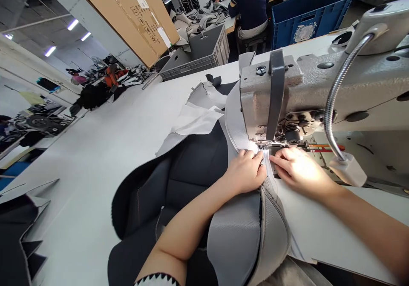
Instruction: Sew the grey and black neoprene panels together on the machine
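Pressing half-curled fingers of the left hand [244,171] onto the cover [198,167], spread from centre to seven o'clock, beside the sewing machine [287,94] at two o'clock. Touching the white strip [266,163] with the loosely bent right hand [297,169]; can't tell about any pinch by either.

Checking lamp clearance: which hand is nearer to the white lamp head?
Right. The right hand is left of the white lamp head in the picture, with the left hand farther left, on the grey fabric.

Matt cloth [236,235], apparently woven.
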A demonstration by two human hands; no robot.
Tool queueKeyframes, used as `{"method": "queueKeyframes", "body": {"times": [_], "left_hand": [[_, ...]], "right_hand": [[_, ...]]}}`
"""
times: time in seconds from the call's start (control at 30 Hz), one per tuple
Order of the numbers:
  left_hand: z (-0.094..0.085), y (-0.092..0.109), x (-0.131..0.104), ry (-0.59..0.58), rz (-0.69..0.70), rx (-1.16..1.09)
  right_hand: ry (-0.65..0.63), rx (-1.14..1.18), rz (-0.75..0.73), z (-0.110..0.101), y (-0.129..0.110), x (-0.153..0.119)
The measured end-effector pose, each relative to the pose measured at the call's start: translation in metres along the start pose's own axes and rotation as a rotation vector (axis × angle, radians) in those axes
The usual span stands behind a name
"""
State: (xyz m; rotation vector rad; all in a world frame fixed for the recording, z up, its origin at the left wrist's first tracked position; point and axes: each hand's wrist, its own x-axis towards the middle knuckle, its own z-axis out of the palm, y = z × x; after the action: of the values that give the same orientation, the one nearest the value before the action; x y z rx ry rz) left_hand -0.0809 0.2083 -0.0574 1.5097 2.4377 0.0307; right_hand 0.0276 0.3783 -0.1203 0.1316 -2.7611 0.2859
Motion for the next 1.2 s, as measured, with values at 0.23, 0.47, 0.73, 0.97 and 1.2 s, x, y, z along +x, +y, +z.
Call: {"method": "queueKeyframes", "body": {"times": [0.23,0.47,0.73,0.97,1.2], "left_hand": [[-0.001,-0.01,0.004,0.025,0.082,-0.037],[0.002,-0.01,0.002,0.052,0.054,-0.15],[0.003,-0.006,0.009,0.088,0.029,-0.185],[0.008,-0.015,0.02,0.201,0.106,-0.134],[0.017,-0.019,0.017,0.318,0.12,-0.232]], "right_hand": [[-0.017,0.072,-0.056,0.009,-0.009,0.005],[-0.046,-0.088,0.026,0.009,-0.021,0.019],[-0.06,-0.121,0.035,0.009,-0.018,0.023],[0.154,0.014,0.005,0.012,-0.009,0.01],[0.161,0.322,-0.303,-0.009,-0.014,-0.002]]}}
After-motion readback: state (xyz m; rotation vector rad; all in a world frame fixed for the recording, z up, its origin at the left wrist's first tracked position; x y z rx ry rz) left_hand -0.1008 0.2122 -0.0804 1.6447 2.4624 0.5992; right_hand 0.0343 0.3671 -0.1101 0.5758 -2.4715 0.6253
